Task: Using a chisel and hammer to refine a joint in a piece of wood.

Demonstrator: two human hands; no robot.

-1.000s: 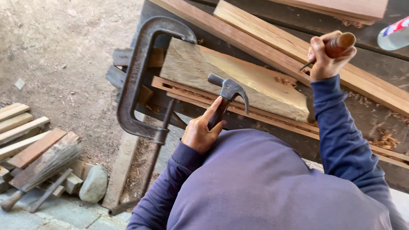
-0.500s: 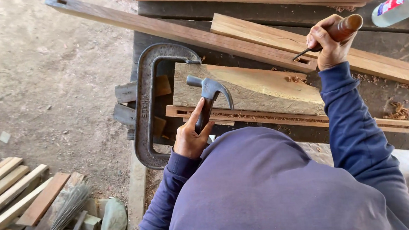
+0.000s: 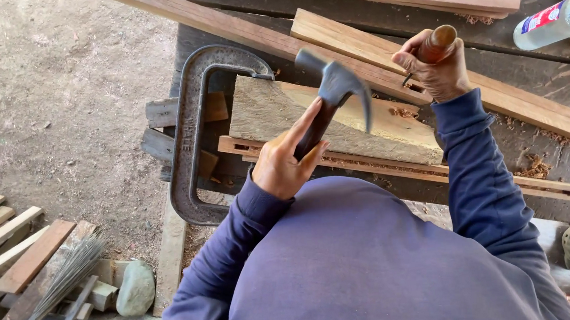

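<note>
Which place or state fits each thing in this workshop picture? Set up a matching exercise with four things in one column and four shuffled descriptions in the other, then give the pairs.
Things:
1. claw hammer
2. wooden-handled chisel
3. large iron C-clamp
4. plastic bottle

Descriptions:
A. lies on its side at the far right of the bench
B. gripped in the left hand, head raised and blurred
C. clamped around a thick wooden block at the bench edge
D. held upright in the right hand, tip on a long plank

Pairs: 1-B, 2-D, 3-C, 4-A
</note>
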